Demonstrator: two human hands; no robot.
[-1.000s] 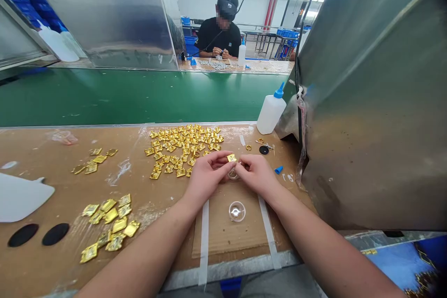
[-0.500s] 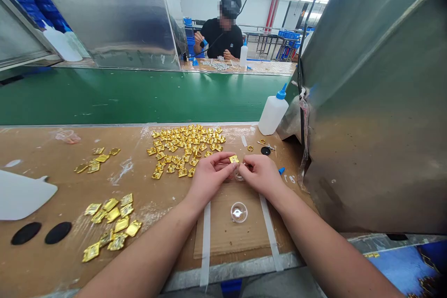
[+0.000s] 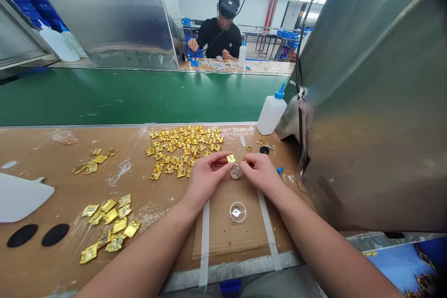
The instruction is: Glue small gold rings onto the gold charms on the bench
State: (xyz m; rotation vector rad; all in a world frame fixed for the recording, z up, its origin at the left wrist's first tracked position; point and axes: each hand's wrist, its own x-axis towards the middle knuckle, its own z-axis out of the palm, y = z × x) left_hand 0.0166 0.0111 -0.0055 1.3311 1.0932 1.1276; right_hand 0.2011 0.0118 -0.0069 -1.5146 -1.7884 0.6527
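My left hand (image 3: 206, 176) pinches a small gold plate (image 3: 231, 159) at its fingertips. My right hand (image 3: 259, 172) meets it from the right, fingers closed on something tiny that I cannot make out. A small clear cup (image 3: 235, 172) sits on the table just under the fingertips. A second clear cup (image 3: 237, 212) lies nearer me on a taped cardboard sheet (image 3: 223, 228). A big heap of gold plates (image 3: 183, 145) lies just beyond my hands.
Smaller gold piles lie at the left (image 3: 93, 160) and front left (image 3: 109, 226). A white squeeze bottle with blue tip (image 3: 271, 111) stands right of the heap, beside a large metal hood (image 3: 373, 102). A green conveyor belt (image 3: 132, 95) runs behind. Across it a person works.
My hands have stayed together over the clear cup, shifting only slightly. The person across the belt has lowered one hand toward their table.
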